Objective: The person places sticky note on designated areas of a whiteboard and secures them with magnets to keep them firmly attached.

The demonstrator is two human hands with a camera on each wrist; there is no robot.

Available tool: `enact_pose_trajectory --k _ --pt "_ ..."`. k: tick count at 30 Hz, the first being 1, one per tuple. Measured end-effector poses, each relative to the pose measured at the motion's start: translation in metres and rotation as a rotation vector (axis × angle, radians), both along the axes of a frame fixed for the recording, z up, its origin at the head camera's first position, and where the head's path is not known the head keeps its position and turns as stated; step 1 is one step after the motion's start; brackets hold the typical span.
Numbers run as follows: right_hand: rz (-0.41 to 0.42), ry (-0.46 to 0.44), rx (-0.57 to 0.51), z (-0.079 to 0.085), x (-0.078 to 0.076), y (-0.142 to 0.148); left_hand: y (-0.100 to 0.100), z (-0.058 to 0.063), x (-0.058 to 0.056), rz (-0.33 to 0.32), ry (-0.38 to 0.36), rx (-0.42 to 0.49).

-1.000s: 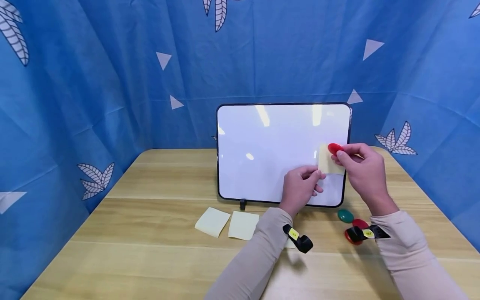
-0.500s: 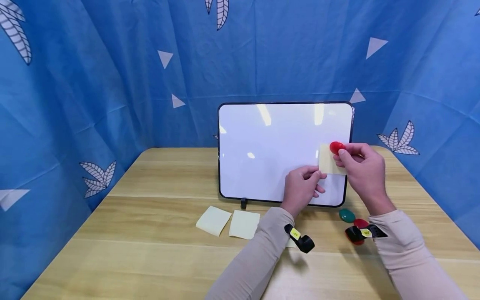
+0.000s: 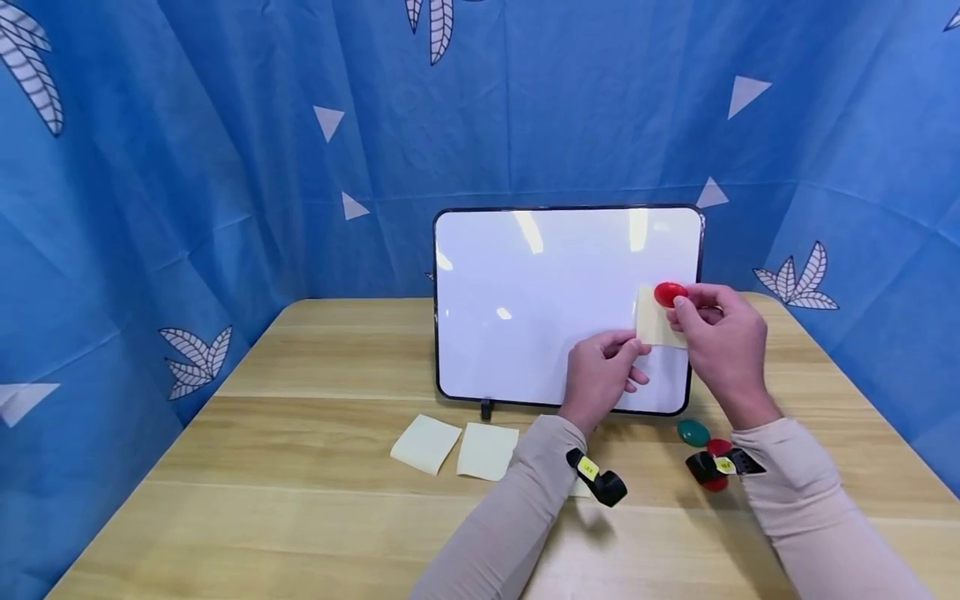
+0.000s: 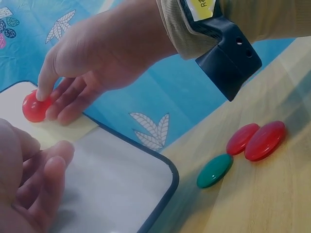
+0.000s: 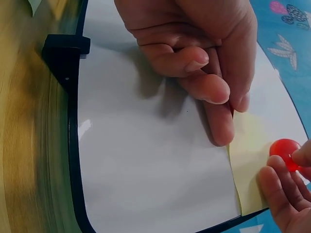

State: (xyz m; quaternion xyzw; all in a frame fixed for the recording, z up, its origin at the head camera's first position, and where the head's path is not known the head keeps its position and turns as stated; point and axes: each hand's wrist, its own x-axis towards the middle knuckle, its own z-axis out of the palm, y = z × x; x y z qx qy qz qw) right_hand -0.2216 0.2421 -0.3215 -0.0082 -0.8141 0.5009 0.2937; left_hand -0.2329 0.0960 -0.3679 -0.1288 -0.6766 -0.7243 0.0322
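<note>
A pale yellow sticky note [image 3: 654, 327] lies against the lower right part of a black-framed whiteboard [image 3: 525, 292]. Its lower left corner is pinched between the thumb and finger of my left hand [image 3: 602, 372]. Near the note's top edge, my right hand [image 3: 726, 337] pinches a round red magnet [image 3: 670, 294] between thumb and fingers. In the right wrist view the red magnet [image 5: 284, 153] overlaps the note [image 5: 248, 160]; whether it touches the note cannot be told. The right fingers hide part of the note's right side.
Two more sticky notes [image 3: 426, 444] [image 3: 487, 451] lie on the wooden table [image 3: 300, 517], and another is partly under the left forearm. A green magnet [image 4: 215, 171] and two red magnets [image 4: 265, 141] sit right of the board. A black foot [image 3: 486, 409] supports it; a blue curtain [image 3: 375, 125] hangs behind.
My right wrist has shifted slightly left, and the red magnet has turned a little in the fingers. The left hand keeps its pinch on the note's corner.
</note>
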Motion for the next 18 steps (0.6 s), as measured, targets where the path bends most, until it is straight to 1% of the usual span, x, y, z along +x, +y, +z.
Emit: enact_pose_trajectory --k 5,9,13,18 --pt "-0.012 0.020 0.024 -0.0010 -0.0033 0.0007 0.0002 -0.0003 -0.0017 0.014 0.002 -0.001" --pt "-0.035 0.052 0.074 -0.0015 -0.0071 0.0020 0.0002 -0.0001 -0.0031 0.012 0.010 -0.011" --pt "-0.053 0.069 0.115 -0.0018 -0.0093 0.0011 -0.0001 -0.0004 -0.0031 0.006 -0.002 -0.011" --pt "-0.060 0.083 0.138 -0.0011 -0.0100 -0.0009 -0.0013 -0.0007 -0.0032 0.003 -0.024 -0.012"
